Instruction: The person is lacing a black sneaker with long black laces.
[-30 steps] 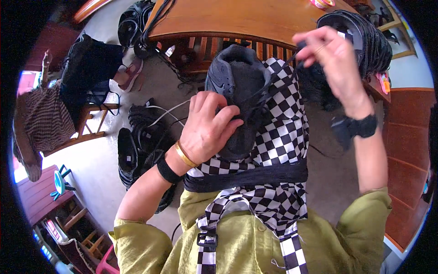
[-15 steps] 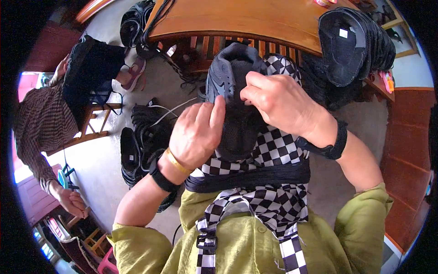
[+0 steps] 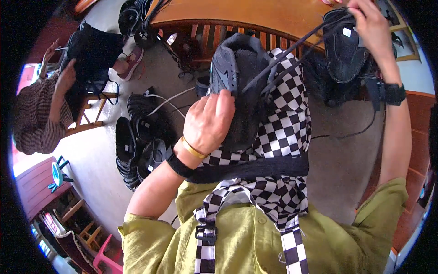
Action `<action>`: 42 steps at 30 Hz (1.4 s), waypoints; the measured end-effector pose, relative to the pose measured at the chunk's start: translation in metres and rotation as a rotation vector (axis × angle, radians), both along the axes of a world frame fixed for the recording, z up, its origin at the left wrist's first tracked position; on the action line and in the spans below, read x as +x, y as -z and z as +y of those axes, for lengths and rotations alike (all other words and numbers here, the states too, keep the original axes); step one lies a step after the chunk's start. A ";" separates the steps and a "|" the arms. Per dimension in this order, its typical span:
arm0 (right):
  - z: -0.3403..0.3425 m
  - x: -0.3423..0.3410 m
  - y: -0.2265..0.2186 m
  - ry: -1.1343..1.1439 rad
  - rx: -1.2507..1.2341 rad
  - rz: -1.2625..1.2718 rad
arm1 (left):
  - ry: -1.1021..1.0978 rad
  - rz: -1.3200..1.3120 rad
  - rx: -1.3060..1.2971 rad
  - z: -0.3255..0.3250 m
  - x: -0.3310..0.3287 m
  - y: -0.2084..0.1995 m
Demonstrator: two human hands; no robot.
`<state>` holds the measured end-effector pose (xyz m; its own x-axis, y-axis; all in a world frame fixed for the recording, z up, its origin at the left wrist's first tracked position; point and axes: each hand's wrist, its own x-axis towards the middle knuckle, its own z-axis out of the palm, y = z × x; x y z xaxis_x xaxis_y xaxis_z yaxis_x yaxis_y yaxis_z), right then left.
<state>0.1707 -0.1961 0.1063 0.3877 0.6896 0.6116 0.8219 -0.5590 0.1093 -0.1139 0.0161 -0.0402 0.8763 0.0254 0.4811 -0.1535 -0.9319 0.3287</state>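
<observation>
A dark grey and black shoe upper (image 3: pixel 222 73) lies on my lap, over a black-and-white checkered apron (image 3: pixel 286 130). My left hand (image 3: pixel 207 119) is closed on its near left side, by the eyelets. High at the far right, my right hand (image 3: pixel 375 33) pinches a black shoelace (image 3: pixel 315 32). Two strands of it run taut from the upper's eyelet area to those fingers. Across my waist lies a bundle of black laces (image 3: pixel 255 172).
A wooden table (image 3: pixel 242 13) stands ahead. Stacked black uppers (image 3: pixel 344 55) sit at its right corner, and more piles (image 3: pixel 125 146) lie on the floor to the left. Another person in a checked sleeve (image 3: pixel 39 116) works at far left, near a wooden stool (image 3: pixel 84 121).
My right hand has swung from beside the upper to the far upper right, drawing the lace out long. My left hand has stayed on the upper, shifting slightly right.
</observation>
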 end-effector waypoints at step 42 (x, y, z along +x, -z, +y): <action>0.031 -0.083 0.070 -0.426 -0.190 0.579 | 0.584 -0.127 0.263 -0.036 0.042 -0.021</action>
<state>0.0881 -0.1651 0.0367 0.2873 0.9257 0.2461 0.9187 -0.1936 -0.3444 -0.0719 -0.0199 -0.0196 0.6464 -0.5699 0.5073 -0.6813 -0.7305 0.0474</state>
